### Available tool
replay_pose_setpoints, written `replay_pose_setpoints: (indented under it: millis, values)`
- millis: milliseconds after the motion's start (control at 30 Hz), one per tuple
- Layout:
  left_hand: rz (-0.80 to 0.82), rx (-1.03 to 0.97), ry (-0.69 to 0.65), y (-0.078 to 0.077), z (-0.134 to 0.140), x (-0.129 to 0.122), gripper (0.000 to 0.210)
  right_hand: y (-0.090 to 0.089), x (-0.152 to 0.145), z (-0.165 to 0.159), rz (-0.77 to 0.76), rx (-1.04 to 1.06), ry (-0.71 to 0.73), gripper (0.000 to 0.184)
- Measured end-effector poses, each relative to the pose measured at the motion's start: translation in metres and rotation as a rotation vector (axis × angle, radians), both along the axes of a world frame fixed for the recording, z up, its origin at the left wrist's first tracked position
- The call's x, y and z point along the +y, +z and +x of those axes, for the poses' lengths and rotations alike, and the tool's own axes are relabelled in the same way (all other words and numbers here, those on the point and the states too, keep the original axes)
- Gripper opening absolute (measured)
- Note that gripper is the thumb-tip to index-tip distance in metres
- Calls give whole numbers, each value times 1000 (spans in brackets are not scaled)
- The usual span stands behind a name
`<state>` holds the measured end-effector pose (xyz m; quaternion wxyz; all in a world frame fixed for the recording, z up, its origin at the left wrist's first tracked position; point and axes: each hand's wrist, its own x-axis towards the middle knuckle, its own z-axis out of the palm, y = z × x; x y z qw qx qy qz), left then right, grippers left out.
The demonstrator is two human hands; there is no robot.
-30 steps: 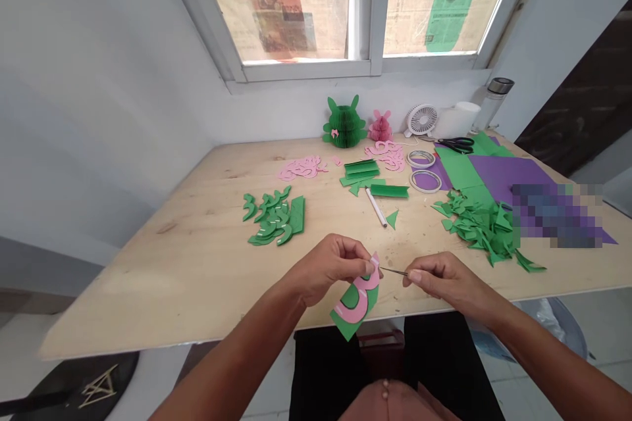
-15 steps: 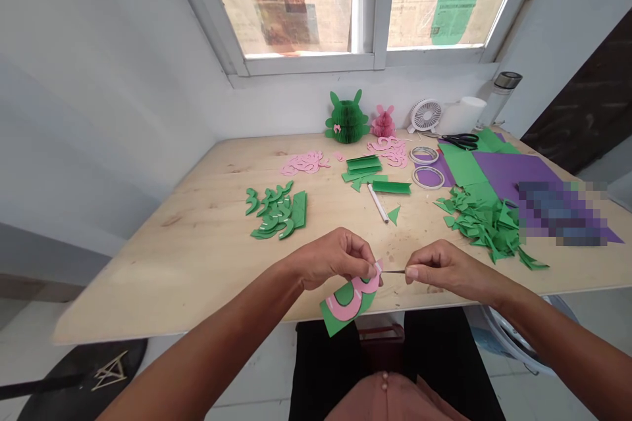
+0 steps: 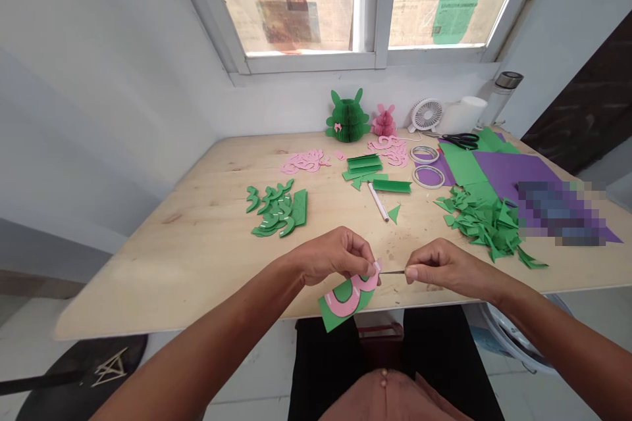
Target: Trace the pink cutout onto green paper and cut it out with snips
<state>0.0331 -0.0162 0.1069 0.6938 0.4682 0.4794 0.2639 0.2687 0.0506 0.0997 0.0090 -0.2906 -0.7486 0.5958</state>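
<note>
Over the table's front edge, my left hand (image 3: 348, 256) pinches a pink curved paper shape (image 3: 344, 299) together with a green paper piece (image 3: 332, 320) behind it. The pink shape has rounded lobes and small whitish strips on it. Closed around a thin, dark, pointed blade (image 3: 392, 272) is my right hand (image 3: 437, 264). The blade points left and its tip meets the paper beside my left fingertips. My right fingers hide its handle, so I cannot tell the tool's full form.
Green cut curves (image 3: 276, 210) lie left, pink cutouts (image 3: 305, 161) behind them. A white pen (image 3: 378, 202), tape rolls (image 3: 428, 177), green scraps (image 3: 486, 223), purple paper (image 3: 518, 174) and black scissors (image 3: 461, 140) lie right. Honeycomb paper figures (image 3: 348, 120) and a fan (image 3: 426, 115) stand behind.
The green and pink papers have tilted up slightly at their lower left end. Both hands keep nearly the same place, and the view has shifted a little.
</note>
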Motion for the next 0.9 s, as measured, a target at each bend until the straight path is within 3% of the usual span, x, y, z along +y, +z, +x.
replay_pose_setpoints:
  millis: [900]
  values:
    - [-50, -10, -44, -10, -3, 5, 6, 1, 3, -6, -6, -32, 35, 39]
